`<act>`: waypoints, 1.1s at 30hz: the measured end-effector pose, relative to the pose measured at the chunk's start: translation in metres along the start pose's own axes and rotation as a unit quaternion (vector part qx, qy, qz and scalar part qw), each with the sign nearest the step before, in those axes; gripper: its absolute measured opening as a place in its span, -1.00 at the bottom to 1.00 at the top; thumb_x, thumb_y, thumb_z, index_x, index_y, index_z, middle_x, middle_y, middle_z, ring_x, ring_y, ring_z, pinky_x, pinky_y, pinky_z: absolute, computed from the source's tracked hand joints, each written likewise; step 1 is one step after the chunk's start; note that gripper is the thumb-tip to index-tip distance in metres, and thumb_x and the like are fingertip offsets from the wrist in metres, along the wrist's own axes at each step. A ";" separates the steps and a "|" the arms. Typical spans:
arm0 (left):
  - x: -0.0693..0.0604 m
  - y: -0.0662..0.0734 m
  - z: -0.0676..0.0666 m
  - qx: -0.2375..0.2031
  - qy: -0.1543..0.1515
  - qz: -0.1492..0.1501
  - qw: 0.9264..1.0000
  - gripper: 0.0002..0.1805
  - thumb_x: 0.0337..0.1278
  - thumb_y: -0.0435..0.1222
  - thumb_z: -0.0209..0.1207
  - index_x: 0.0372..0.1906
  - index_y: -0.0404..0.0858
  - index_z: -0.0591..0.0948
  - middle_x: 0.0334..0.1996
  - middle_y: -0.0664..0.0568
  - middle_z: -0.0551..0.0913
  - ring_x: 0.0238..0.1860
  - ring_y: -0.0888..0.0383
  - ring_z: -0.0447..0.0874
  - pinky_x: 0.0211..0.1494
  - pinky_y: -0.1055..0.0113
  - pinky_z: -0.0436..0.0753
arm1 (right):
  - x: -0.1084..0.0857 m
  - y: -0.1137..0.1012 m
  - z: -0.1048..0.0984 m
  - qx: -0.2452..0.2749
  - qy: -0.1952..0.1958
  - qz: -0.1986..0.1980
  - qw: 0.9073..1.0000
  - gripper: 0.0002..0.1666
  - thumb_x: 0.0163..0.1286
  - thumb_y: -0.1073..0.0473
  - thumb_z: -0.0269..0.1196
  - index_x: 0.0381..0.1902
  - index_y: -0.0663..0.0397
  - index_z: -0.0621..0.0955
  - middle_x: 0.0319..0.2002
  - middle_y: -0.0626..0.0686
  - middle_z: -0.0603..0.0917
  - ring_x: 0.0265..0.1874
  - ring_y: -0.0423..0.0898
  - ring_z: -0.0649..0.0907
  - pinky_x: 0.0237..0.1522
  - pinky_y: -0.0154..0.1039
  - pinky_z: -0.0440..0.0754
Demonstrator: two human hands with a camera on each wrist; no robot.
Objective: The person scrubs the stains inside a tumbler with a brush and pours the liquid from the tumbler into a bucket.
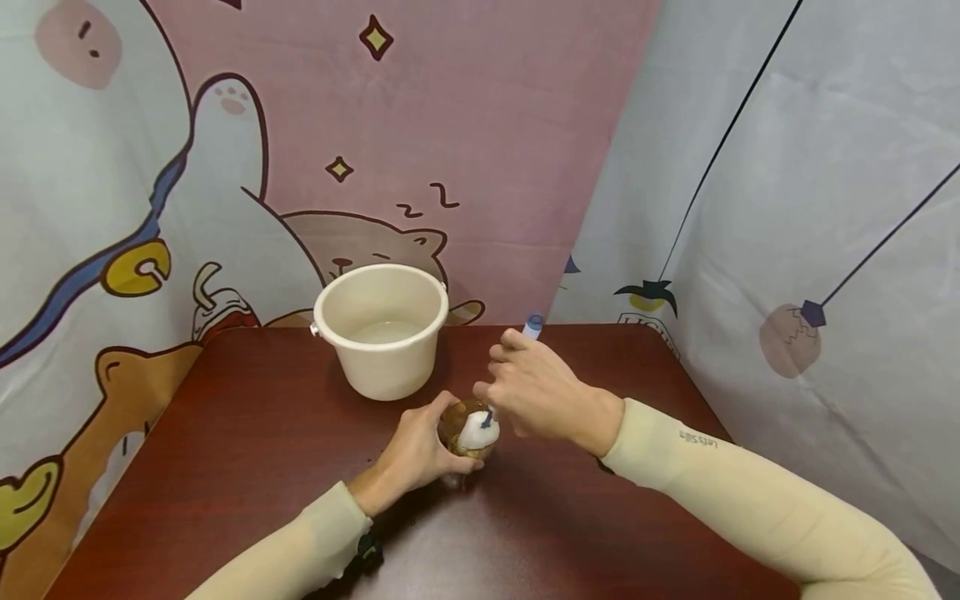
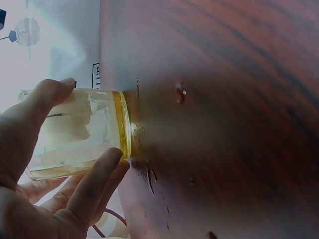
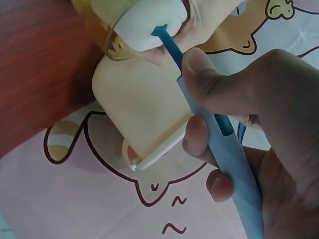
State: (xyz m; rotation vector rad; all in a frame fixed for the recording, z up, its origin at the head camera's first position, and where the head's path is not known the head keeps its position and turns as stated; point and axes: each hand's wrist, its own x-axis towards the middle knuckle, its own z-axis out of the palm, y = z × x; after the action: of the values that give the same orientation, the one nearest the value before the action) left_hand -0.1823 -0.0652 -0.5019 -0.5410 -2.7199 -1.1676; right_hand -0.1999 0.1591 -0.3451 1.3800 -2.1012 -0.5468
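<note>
A clear, amber-tinted glass cup [image 2: 75,132] is in the grip of my left hand [image 1: 415,450], thumb on one side and fingers on the other. The base is at the tabletop in the left wrist view; whether it touches I cannot tell. My right hand [image 1: 538,387] holds a cup brush by its blue handle [image 3: 234,174], which slants up out of the cup. Its white sponge head [image 3: 152,22] sits at the mouth of the cup, partly inside. The glass hides the sponge's lower part.
A cream bucket [image 1: 386,367] stands on the dark red-brown table [image 1: 247,450], beyond and left of the cup. Wet drops [image 2: 180,93] lie on the wood near the cup's base. Cartoon-printed curtains [image 1: 510,150] hang behind the table and along its sides.
</note>
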 end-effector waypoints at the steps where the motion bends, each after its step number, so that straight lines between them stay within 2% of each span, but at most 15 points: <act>1: 0.000 0.000 0.000 -0.001 0.000 -0.001 1.000 -0.13 -0.29 -0.03 0.94 0.17 -0.06 0.68 -0.08 0.09 0.93 -0.08 0.15 0.89 -0.02 0.25 0.83 | -0.001 0.000 0.001 0.007 0.005 0.006 1.000 -0.68 -0.02 0.09 0.70 -0.44 -0.30 0.72 -0.57 -0.13 0.70 -0.31 -0.04 0.64 0.14 -0.06 0.44; 7: 0.001 0.000 0.001 -0.005 0.001 -0.005 1.000 -0.12 -0.30 -0.04 0.94 0.19 -0.08 0.68 -0.08 0.09 0.92 -0.10 0.15 0.87 -0.06 0.28 0.81 | -0.008 -0.008 0.008 0.046 0.034 0.049 0.997 -0.67 0.01 0.09 0.72 -0.46 -0.26 0.71 -0.62 -0.13 0.61 -0.42 -0.05 0.56 0.03 -0.08 0.43; 13: 0.001 -0.001 0.003 -0.001 0.004 -0.002 1.000 -0.11 -0.32 -0.05 0.95 0.19 -0.07 0.68 -0.06 0.11 0.92 -0.11 0.17 0.86 -0.06 0.30 0.80 | -0.016 -0.016 0.017 0.062 0.054 0.098 0.992 -0.74 0.01 0.22 0.58 -0.39 -0.26 0.76 -0.60 -0.13 0.61 -0.43 -0.06 0.57 0.06 -0.07 0.46; 20: 0.001 -0.001 0.004 0.002 0.012 -0.011 1.000 -0.14 -0.35 -0.05 0.96 0.14 0.01 0.68 -0.07 0.16 0.92 -0.12 0.20 0.85 -0.04 0.28 0.79 | -0.017 -0.024 0.025 0.047 0.075 0.146 0.985 -0.67 0.01 -0.03 0.76 -0.37 -0.25 0.78 -0.57 -0.11 0.70 -0.41 -0.04 0.59 0.02 -0.05 0.48; 25: 0.001 0.000 0.003 -0.003 0.012 -0.013 1.000 -0.14 -0.35 -0.06 0.96 0.15 0.00 0.69 -0.06 0.14 0.92 -0.14 0.20 0.84 -0.06 0.28 0.80 | -0.018 -0.027 0.027 0.033 0.075 0.163 0.983 -0.74 0.06 0.06 0.70 -0.39 -0.21 0.77 -0.56 -0.08 0.70 -0.40 -0.01 0.61 0.01 -0.01 0.52; 33: 0.000 -0.001 0.004 -0.008 0.008 -0.020 1.000 -0.15 -0.35 -0.07 0.96 0.14 0.01 0.69 -0.06 0.15 0.92 -0.11 0.21 0.85 -0.04 0.26 0.81 | -0.018 -0.025 0.032 0.011 0.057 0.157 0.986 -0.70 0.10 0.02 0.74 -0.37 -0.16 0.78 -0.54 -0.04 0.70 -0.33 0.01 0.61 0.09 -0.02 0.54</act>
State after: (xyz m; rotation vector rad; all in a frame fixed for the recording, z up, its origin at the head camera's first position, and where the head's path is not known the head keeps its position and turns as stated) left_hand -0.1824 -0.0630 -0.5048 -0.4790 -2.7225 -1.1983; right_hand -0.1972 0.1672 -0.3889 1.0361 -2.1786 -0.3095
